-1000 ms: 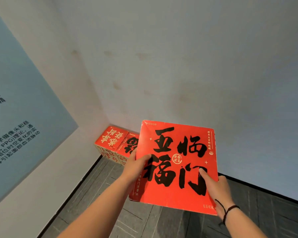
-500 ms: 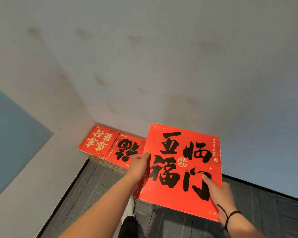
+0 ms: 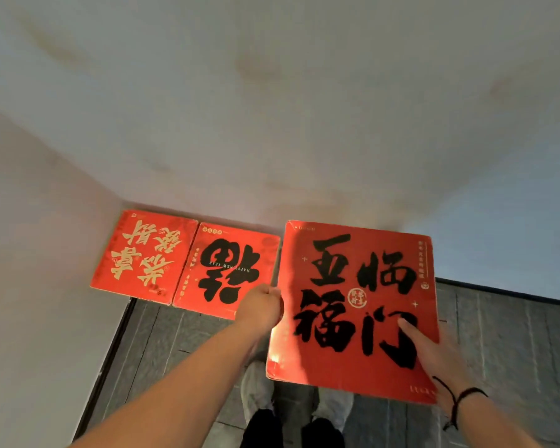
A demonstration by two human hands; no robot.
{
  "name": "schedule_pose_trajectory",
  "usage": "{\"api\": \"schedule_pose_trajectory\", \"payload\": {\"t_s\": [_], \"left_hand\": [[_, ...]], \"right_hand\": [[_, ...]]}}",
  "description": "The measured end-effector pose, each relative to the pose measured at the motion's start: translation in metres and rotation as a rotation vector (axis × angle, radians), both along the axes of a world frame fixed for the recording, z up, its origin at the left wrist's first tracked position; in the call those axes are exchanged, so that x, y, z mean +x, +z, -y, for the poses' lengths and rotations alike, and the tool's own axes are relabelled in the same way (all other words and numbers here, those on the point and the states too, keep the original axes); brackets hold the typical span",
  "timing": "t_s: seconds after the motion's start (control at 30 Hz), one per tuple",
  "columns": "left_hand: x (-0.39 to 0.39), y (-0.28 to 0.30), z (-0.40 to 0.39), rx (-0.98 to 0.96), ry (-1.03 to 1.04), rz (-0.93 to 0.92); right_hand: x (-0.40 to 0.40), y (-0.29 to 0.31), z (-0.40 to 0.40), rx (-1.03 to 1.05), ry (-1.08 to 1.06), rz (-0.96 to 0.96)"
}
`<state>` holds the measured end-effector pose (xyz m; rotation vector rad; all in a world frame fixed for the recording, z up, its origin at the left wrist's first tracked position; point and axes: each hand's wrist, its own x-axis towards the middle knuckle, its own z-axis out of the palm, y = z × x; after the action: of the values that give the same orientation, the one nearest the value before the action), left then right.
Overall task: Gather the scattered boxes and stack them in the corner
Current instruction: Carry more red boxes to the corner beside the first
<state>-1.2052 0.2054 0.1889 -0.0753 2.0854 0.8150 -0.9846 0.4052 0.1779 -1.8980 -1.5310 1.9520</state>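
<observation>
Your left hand (image 3: pixel 262 304) grips the left edge of the big red box (image 3: pixel 356 305), with the fingers curled round the side. Your right hand (image 3: pixel 434 350) holds the near right corner, and its thumb lies flat on top of the lid. So both hands are holding this one box, and it is up in the air in front of you, above your shoes (image 3: pixel 259 392).

Just past your left hand, two more red boxes sit side by side in the corner. The box with black writing (image 3: pixel 227 270) is close to your left hand. The box with gold writing (image 3: pixel 143 253) is farther left, right against the wall (image 3: pixel 46 253).

You look to be at the step of bringing a box to the pile. Next, you will likely need to lower it flat on top of those two, or beside them against the back wall. Keep it level so it does not slip.
</observation>
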Motion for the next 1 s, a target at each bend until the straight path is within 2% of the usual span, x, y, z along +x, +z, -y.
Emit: {"api": "schedule_pose_trajectory", "payload": {"t_s": [0.23, 0.43, 0.53, 0.67, 1.0], "left_hand": [[-0.035, -0.141, -0.010, -0.077, 0.100, 0.003], [-0.070, -0.226, -0.020, -0.107, 0.159, -0.021], [-0.076, -0.254, -0.023, -0.114, 0.104, -0.055], [-0.078, -0.270, -0.020, -0.133, 0.051, -0.085], [-0.078, -0.291, -0.002, -0.127, 0.020, -0.151]], "right_hand": [[-0.034, -0.137, -0.006, -0.012, -0.006, -0.032], [-0.057, -0.229, -0.010, -0.008, -0.020, -0.028], [-0.060, -0.264, -0.015, -0.002, -0.055, 0.000], [-0.065, -0.285, -0.017, 0.028, -0.001, 0.048], [-0.061, -0.287, 0.003, 0.004, 0.004, 0.047]]}}
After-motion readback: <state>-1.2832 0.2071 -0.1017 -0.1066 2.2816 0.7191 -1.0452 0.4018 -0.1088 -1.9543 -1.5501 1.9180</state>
